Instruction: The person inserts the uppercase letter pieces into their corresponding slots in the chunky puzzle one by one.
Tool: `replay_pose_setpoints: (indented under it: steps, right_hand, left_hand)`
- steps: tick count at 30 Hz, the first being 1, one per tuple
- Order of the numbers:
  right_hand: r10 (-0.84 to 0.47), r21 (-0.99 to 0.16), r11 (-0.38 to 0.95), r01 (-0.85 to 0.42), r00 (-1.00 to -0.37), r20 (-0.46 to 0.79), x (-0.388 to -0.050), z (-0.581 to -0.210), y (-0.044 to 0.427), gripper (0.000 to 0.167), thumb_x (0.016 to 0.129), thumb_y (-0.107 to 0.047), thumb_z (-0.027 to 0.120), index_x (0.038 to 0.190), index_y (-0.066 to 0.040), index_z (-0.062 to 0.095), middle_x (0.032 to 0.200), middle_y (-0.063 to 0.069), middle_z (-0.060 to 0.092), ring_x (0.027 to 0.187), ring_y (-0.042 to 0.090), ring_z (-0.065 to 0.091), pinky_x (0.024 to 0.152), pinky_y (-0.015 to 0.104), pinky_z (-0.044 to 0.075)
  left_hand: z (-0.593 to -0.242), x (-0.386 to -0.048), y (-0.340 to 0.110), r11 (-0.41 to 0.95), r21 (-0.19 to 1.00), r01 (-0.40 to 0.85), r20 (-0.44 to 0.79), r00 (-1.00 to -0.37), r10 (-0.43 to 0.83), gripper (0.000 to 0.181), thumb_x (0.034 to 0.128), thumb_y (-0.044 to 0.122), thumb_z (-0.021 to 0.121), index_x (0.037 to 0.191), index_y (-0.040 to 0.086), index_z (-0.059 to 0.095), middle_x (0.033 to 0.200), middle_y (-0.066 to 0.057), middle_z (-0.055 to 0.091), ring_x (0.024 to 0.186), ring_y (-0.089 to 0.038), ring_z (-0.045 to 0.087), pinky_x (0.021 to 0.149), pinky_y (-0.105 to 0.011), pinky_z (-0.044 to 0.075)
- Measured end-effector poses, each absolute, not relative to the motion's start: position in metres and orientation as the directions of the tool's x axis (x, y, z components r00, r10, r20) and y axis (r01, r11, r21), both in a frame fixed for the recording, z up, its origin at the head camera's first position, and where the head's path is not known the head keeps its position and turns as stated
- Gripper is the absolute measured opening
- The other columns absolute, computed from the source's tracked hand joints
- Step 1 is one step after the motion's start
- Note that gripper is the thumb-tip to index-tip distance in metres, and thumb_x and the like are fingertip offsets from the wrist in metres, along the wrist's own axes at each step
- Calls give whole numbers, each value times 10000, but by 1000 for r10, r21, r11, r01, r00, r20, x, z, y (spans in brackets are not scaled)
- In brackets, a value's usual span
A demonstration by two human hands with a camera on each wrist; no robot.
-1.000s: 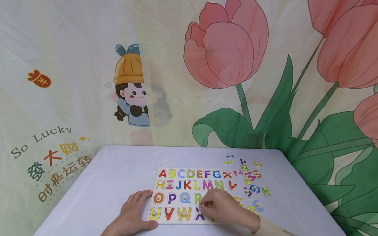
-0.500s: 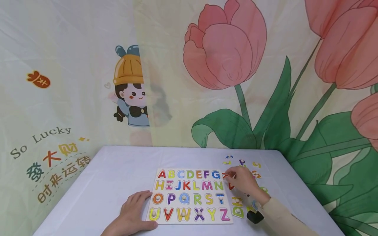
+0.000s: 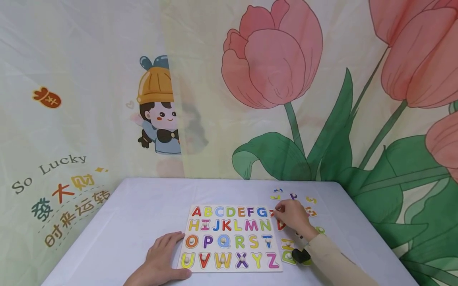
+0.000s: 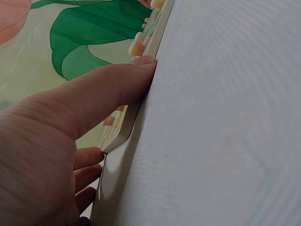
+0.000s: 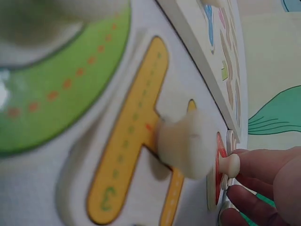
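A white alphabet puzzle board (image 3: 232,218) lies on the table; knobbed letters such as the O (image 3: 191,240) and W (image 3: 222,261) sit in it, while other letters show no knob. My left hand (image 3: 161,254) rests at its lower left corner, thumb (image 4: 113,87) along the front edge, fingers straight against the left side. Past the upper right corner, my right hand (image 3: 294,216) pinches a red letter piece (image 3: 272,213), mostly covered by the fingertips. In the right wrist view, another red letter (image 5: 218,176) with a knob lies just before the fingers.
Loose knobbed letters lie right of the board, among them a yellow H (image 3: 287,244), a green D (image 3: 287,256) and a purple P (image 3: 293,196). The right forearm and a black wrist device (image 3: 300,255) cover several more. A printed curtain (image 3: 207,119) hangs behind the table.
My right hand has moved from the board's lower right up to the red piece beyond the upper right corner. A blue T now shows in its slot. My left hand stays put.
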State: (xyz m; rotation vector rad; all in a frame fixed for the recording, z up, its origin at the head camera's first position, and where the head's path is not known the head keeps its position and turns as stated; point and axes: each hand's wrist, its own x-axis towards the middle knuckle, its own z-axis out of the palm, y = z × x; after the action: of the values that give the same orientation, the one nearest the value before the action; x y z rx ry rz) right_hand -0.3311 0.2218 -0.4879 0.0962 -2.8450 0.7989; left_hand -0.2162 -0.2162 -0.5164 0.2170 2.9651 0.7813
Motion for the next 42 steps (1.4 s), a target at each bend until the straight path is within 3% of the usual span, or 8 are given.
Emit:
replay_pose_setpoints:
  steps: [10,14,18,28,31,38,42]
  right_hand:
    - [-34,-494,859,-137,-977,212,-332,-479,219,93,916,-165,845,973,-93,826,849,-10,700,777,157,587,615,261,519]
    - [-70,-520,839,-162,-979,191,-330,-472,213,82,928,-166,841,996,-121,831,865,-35,685,772,148,573,567,269,517]
    - [-168,-528,814,-242,-968,185,-328,-468,202,71,927,-157,844,996,-146,837,852,-78,667,756,124,561,526,254,511]
    - [-381,-464,777,-425,-905,192,-316,-458,157,62,924,-165,848,982,-186,844,843,-142,652,733,78,527,621,224,471]
    - [-446,-452,752,-480,-875,188,-316,-457,142,67,922,-168,850,989,-174,850,820,-130,638,710,72,525,598,224,479]
    - [-550,-489,691,-532,-826,123,-323,-460,111,68,953,-180,822,1016,-169,847,845,-127,627,634,30,567,537,217,520]
    - [-578,-468,690,-552,-809,102,-327,-463,98,74,961,-195,816,1026,-184,852,845,-142,634,688,15,562,605,198,518]
  left_hand:
    - [-516,-215,-217,856,494,155,0,-984,178,1160,598,682,931,1533,144,504,1586,-108,459,1445,-414,385,1135,-743,339]
    - [-515,-216,-218,858,495,141,-13,-986,169,1165,598,684,934,1536,145,502,1586,-111,456,1446,-415,382,1140,-744,332]
    - [-516,-216,-218,862,492,124,-25,-987,156,1167,594,681,941,1536,150,501,1584,-112,455,1440,-409,383,1143,-743,330]
    - [-516,-216,-218,859,497,125,-27,-987,159,1163,599,678,941,1534,141,504,1591,-117,453,1449,-416,377,1152,-747,317]
    - [-515,-216,-217,860,496,120,-30,-988,155,1164,599,674,946,1535,141,503,1590,-116,453,1446,-412,379,1155,-746,315]
    - [-515,-215,-216,856,502,124,-26,-987,158,1155,601,663,950,1531,140,508,1589,-113,459,1452,-415,378,1162,-735,316]
    - [-513,-214,-215,854,506,123,-28,-987,159,1154,603,650,958,1535,143,505,1591,-113,455,1452,-418,376,1158,-732,323]
